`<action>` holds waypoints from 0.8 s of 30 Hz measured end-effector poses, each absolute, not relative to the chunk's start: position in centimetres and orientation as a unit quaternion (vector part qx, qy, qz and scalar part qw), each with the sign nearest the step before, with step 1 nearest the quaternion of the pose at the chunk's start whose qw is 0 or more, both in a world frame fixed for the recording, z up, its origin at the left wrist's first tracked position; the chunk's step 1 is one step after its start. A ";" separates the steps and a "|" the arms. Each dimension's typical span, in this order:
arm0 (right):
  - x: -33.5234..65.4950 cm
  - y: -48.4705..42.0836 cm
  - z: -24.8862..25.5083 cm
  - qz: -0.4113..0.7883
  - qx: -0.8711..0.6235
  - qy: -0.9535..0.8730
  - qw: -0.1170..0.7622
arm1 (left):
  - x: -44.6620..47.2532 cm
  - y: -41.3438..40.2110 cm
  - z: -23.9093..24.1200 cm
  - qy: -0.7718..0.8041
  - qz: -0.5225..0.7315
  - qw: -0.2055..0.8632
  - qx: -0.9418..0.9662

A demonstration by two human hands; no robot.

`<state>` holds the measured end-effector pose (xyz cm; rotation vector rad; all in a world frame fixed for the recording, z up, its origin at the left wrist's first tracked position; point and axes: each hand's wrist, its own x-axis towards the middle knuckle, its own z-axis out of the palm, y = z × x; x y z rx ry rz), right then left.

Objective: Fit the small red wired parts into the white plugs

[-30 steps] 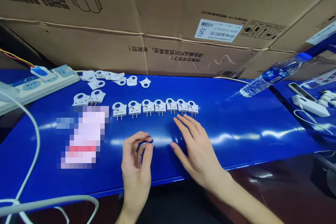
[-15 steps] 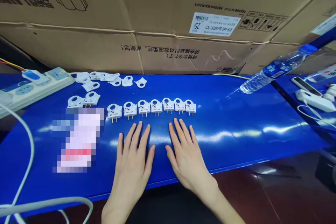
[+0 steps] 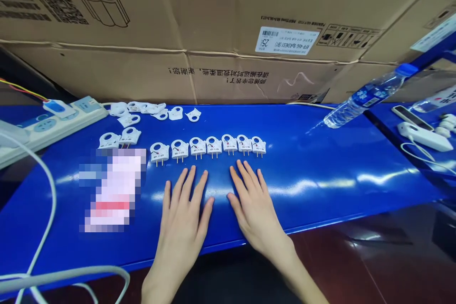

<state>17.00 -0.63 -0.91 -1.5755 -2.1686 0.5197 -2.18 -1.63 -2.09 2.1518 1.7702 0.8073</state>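
Observation:
My left hand (image 3: pixel 185 216) lies flat on the blue table (image 3: pixel 320 161), fingers spread, holding nothing. Flat beside it rests my right hand (image 3: pixel 251 204), also empty with its fingers apart. Just beyond the fingertips runs a row of several white plug housings (image 3: pixel 180 151), each with a round hole and two metal pins pointing towards me. Neither hand touches them. Two similar plug housings (image 3: pixel 130 136) sit further left, above a pixelated pink and white patch (image 3: pixel 121 180). Behind these is a loose cluster of white ring-shaped covers (image 3: pixel 175 113).
A large cardboard box (image 3: pixel 221 19) walls off the back. At the left are a power strip (image 3: pixel 46 126) and white cables (image 3: pixel 50 209). A water bottle (image 3: pixel 366 97) leans at the right, near a phone (image 3: pixel 412 118) and a white adapter (image 3: pixel 423 137).
Both hands stay in place on the table. The camera view has shifted slightly, showing more of the box's upper part; the objects keep their arrangement.

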 end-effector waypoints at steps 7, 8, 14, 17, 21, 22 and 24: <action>17.1 -1.0 0.1 0.443 -0.564 -0.469 0.516 | -1.8 -2.4 0.2 0.665 0.435 0.327 0.512; 16.9 -1.0 0.3 0.484 -0.531 -0.403 0.567 | -1.4 -2.4 0.6 0.643 0.476 0.363 0.478; 16.2 -0.4 0.9 0.675 -0.340 -0.096 0.648 | 0.8 -2.0 1.6 0.396 0.666 0.602 0.192; 16.4 -0.1 0.6 0.714 -0.307 -0.075 0.625 | 1.6 -1.9 1.1 0.335 0.673 0.651 0.106; 16.2 0.0 0.4 0.735 -0.277 -0.070 0.615 | 2.3 -1.8 0.4 0.323 0.670 0.665 0.067; 16.1 0.0 0.4 0.736 -0.275 -0.072 0.615 | 2.3 -1.8 0.4 0.327 0.668 0.666 0.061; 15.7 0.2 0.4 0.730 -0.286 -0.078 0.615 | 2.3 -1.6 0.5 0.340 0.658 0.670 0.055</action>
